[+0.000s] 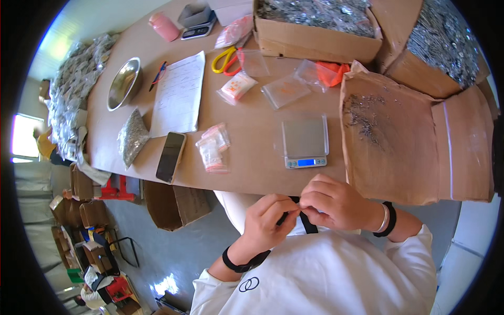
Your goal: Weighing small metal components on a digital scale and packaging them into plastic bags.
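Observation:
My left hand (pixel 268 220) and my right hand (pixel 336 202) meet just below the table's near edge, fingertips pinched together on something small that I cannot make out, in front of a black strap (pixel 307 223) over my white top. Directly above them on the brown table (pixel 252 173) sits a small digital scale (pixel 305 142) with a lit blue display. Left of the scale lie small clear zip bags with red tops (pixel 212 148). A flattened cardboard sheet (pixel 391 142) with loose small metal parts lies to the right.
On the table: a black phone (pixel 171 156), a paper sheet (pixel 179 94), a steel bowl (pixel 124 83), a bag of metal parts (pixel 131 137), yellow-handled scissors (pixel 224 59), a pink cup (pixel 164 26), a second scale (pixel 198 23). Cardboard boxes of metal parts (pixel 315 21) stand behind. An open box (pixel 176 205) sits on the floor.

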### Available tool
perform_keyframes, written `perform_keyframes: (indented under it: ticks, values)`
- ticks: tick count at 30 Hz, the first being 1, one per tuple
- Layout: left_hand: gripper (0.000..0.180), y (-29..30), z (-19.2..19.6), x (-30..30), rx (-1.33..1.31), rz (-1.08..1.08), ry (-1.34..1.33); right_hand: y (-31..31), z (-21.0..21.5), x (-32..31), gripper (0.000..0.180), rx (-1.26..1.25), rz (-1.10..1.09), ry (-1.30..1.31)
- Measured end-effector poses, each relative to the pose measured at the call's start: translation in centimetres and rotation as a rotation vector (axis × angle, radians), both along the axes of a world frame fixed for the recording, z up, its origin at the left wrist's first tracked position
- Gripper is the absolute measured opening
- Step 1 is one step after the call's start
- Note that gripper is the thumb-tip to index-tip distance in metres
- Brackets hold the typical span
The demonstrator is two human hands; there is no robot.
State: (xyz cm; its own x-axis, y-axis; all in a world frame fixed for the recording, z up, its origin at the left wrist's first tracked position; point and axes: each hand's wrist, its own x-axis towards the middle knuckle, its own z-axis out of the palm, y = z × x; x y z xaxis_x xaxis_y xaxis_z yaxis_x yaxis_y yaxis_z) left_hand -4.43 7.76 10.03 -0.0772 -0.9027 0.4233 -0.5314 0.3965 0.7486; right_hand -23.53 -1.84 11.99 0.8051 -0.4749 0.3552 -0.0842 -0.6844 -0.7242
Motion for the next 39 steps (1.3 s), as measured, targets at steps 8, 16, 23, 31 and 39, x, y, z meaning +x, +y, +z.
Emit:
perform_keyframes:
  ticks: [8, 16, 23, 31, 39]
  values:
    - [0.005, 3.5, -6.7, 1.7, 0.88, 0.141, 0.285, -6.6, -2.4, -6.6, 0.03, 0.263, -0.299, 0.505]
    - [0.031, 3.7, -15.4, -0.1, 0.749, 0.168, 0.514, -14.6, -9.3, -12.2, 0.06, 0.295, -0.797, 0.682]
    - [0.018, 2.1, -6.7, 3.2, 0.421, 0.01, 0.008, -18.4, -12.7, -8.9, 0.025, -0.04, -0.555, 0.426]
    - [0.089, 2.3, -8.3, 11.6, 0.315, 0.527, -0.599, -19.6, -10.8, -14.0, 0.009, 0.02, -0.587, 0.511]
    - [0.093, 2.0, -9.9, 8.1, 0.387, 0.281, -0.715, -14.9, -2.9, -5.9, 0.007, 0.505, -0.48, 0.383]
